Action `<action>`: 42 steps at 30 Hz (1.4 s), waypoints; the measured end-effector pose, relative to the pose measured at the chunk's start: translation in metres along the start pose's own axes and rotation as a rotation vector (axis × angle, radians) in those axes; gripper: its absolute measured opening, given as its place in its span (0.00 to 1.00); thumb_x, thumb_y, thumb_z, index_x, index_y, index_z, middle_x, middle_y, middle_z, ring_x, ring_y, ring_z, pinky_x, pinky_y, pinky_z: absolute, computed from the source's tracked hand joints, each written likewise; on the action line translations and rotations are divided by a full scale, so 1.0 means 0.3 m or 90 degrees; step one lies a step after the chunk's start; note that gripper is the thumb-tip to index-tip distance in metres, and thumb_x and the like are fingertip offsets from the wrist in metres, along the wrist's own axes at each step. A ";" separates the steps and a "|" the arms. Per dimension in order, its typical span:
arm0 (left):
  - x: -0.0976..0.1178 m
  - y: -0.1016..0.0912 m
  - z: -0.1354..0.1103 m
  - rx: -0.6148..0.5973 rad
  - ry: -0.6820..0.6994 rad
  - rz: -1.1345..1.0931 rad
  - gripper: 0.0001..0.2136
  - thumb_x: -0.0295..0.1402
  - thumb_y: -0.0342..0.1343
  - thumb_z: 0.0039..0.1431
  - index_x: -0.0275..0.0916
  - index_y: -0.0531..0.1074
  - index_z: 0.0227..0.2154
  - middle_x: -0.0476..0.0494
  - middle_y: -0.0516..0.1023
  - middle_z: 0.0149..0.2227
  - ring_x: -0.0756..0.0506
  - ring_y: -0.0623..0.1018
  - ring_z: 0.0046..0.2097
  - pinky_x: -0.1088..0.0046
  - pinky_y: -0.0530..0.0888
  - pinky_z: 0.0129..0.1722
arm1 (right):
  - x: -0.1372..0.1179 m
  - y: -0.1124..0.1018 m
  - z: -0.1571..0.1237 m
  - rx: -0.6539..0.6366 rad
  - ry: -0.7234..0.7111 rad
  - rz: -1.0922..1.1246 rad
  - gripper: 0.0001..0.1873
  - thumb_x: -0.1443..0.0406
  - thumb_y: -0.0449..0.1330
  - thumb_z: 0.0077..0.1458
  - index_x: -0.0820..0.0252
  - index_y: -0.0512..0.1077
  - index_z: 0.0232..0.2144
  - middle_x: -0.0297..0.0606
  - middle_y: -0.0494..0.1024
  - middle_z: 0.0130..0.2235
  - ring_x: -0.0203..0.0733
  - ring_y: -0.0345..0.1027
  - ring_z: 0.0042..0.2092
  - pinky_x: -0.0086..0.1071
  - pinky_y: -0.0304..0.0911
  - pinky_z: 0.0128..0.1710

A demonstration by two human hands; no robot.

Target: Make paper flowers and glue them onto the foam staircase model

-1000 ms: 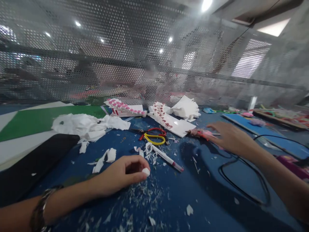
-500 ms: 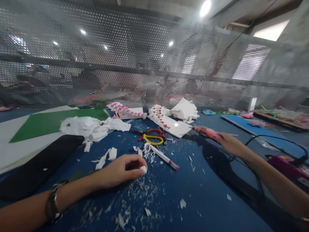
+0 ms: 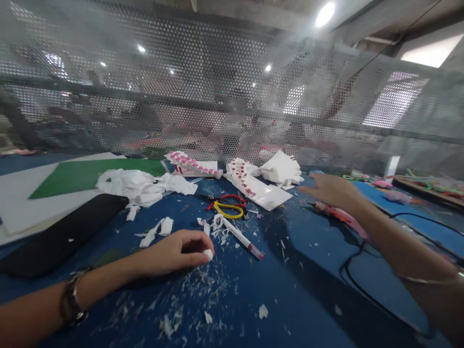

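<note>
My left hand [image 3: 179, 252] rests on the blue table, thumb and fingers pinched on a small white piece [image 3: 208, 254]. My right hand [image 3: 328, 191] is over the table at the right, its fingers stretched out to the left and slightly blurred, holding nothing I can see. Below it lies a pink corded tool with a thin dark tip [image 3: 342, 217]. A white pen [image 3: 242, 237] and red-and-yellow-handled scissors [image 3: 230, 208] lie between my hands. Behind them, white sheets with dark red dots [image 3: 250, 186] sit beside a stack of white cut pieces [image 3: 281, 168].
Crumpled white scraps [image 3: 132, 186], a black flat piece [image 3: 68, 234] and a green sheet [image 3: 90, 176] lie at the left. Small white shavings [image 3: 174, 319] litter the front. A blue board [image 3: 377, 195] and the black cord [image 3: 350, 270] are at the right. Perforated metal mesh [image 3: 203, 87] stands behind.
My right hand has let go of the pink corded tool, which now lies on the table, and has moved up and away from it. My left hand keeps its pinch on the white piece.
</note>
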State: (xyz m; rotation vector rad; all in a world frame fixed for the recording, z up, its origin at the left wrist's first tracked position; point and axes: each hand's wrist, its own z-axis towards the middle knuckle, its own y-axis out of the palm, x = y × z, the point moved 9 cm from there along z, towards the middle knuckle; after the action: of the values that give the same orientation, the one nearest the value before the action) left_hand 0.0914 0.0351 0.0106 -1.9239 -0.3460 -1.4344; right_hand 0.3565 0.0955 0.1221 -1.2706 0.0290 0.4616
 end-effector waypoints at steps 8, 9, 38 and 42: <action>-0.009 -0.025 0.015 0.038 0.014 0.034 0.11 0.40 0.51 0.50 0.36 0.66 0.28 0.51 0.63 0.25 0.53 0.62 0.27 0.79 0.59 0.27 | -0.172 0.312 0.280 -0.112 0.062 -0.124 0.31 0.57 0.59 0.41 0.67 0.61 0.47 0.52 0.71 0.44 0.53 0.64 0.46 0.40 0.59 0.42; -0.011 -0.030 0.018 0.040 0.016 0.025 0.11 0.40 0.51 0.50 0.36 0.66 0.29 0.51 0.63 0.25 0.53 0.62 0.27 0.79 0.59 0.27 | -0.169 0.325 0.285 -0.120 0.061 -0.125 0.28 0.59 0.58 0.43 0.66 0.61 0.47 0.50 0.72 0.43 0.49 0.65 0.45 0.39 0.59 0.42; 0.252 -0.037 -0.213 0.240 0.208 0.104 0.04 0.33 0.52 0.50 0.40 0.68 0.29 0.50 0.71 0.29 0.51 0.68 0.30 0.77 0.65 0.31 | -0.505 0.169 -0.065 -0.247 -0.159 0.333 0.24 0.57 0.53 0.46 0.56 0.58 0.46 0.41 0.66 0.45 0.43 0.62 0.46 0.35 0.62 0.42; 0.333 -0.147 -0.281 0.525 0.278 0.351 0.05 0.35 0.52 0.51 0.40 0.69 0.29 0.48 0.71 0.32 0.47 0.68 0.37 0.71 0.61 0.40 | -0.507 0.170 -0.057 -0.194 -0.167 0.339 0.23 0.60 0.52 0.46 0.56 0.58 0.47 0.42 0.64 0.47 0.44 0.61 0.47 0.36 0.63 0.42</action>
State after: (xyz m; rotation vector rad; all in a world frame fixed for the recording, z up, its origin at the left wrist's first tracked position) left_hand 0.0391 -0.0087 0.1304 -0.9097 -0.1392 -1.0526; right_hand 0.2047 0.0424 0.1118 -1.4898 0.0794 1.1230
